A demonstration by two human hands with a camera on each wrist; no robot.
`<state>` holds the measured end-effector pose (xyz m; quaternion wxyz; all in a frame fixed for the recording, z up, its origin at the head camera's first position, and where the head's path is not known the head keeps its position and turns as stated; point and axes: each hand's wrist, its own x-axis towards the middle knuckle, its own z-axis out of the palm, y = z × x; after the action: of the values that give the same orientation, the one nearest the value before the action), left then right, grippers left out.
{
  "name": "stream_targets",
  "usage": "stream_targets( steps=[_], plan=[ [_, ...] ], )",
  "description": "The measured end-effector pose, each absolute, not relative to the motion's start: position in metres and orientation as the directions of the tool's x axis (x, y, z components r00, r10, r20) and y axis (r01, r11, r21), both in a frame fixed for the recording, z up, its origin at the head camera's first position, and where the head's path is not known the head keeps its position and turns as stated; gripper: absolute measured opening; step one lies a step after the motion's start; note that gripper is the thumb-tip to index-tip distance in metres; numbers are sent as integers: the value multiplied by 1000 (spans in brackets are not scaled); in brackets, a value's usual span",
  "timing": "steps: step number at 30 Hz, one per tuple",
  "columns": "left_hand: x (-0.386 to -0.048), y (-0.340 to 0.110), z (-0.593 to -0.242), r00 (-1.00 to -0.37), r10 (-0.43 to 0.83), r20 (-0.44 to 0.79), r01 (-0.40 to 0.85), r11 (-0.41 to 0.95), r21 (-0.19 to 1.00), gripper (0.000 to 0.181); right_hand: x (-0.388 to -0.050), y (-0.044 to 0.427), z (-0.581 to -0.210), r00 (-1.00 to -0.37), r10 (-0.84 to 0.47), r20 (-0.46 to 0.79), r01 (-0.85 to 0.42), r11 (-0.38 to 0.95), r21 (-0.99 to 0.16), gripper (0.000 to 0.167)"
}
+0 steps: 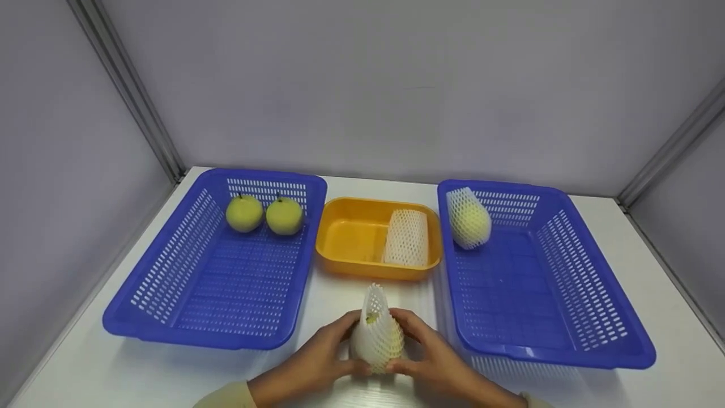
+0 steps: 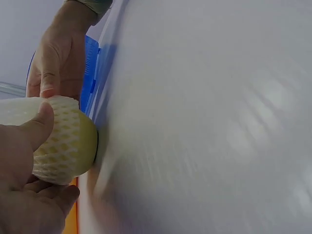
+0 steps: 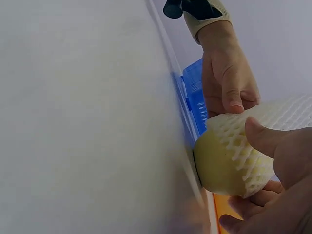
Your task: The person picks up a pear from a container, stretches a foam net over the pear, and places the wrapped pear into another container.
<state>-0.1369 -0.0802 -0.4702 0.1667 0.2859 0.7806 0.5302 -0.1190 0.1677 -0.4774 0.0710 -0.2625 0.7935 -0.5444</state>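
A round yellow-green fruit [image 2: 87, 141], apple- or pear-like, sits upright on the white table near its front, partly inside a white foam net sleeve [image 1: 376, 334]. The net covers its upper part and rises to a peak above the stem, while the wrist views show the bottom of the fruit bare. My left hand [image 1: 325, 354] grips the net and fruit from the left, thumb on the near side. From the right, my right hand [image 1: 430, 354] grips them the same way. In the right wrist view, the net's lower edge [image 3: 239, 158] circles the fruit between both thumbs.
On the left, a blue basket [image 1: 209, 338] holds two bare fruits [image 1: 264, 215]. An orange tub [image 1: 354, 266] behind the hands contains white foam nets [image 1: 406, 238]. The blue basket [image 1: 561, 357] on the right holds one netted fruit [image 1: 471, 222]. Walls enclose the table's back and sides.
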Motion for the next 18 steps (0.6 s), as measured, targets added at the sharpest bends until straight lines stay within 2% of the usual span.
stream_targets(
  steps=[3, 7, 11, 14, 18],
  plan=[
    [-136, -80, -470, -789, 612, 43, 335, 370, 866, 82, -122, 168, -475, -853, -501, 149, -338, 312, -888, 78],
    [-135, -78, -470, -802, 595, 49, 437, 529, 727, 85, -124, 169, -472, -858, -504, 104, -313, 351, -882, 80],
    [-132, -77, -473, -805, 593, 20, 466, 611, 640, 91, -127, 168, -472, -853, -517, 68, -292, 364, -884, 83],
    [-130, -78, -472, -799, 601, -4, 459, 614, 642, 96, -129, 167, -470, -847, -530, 43, -289, 391, -874, 86],
    [-130, -81, -466, -808, 589, 3, 397, 539, 743, 104, -125, 170, -462, -838, -545, 14, -297, 434, -851, 97]
  ],
)
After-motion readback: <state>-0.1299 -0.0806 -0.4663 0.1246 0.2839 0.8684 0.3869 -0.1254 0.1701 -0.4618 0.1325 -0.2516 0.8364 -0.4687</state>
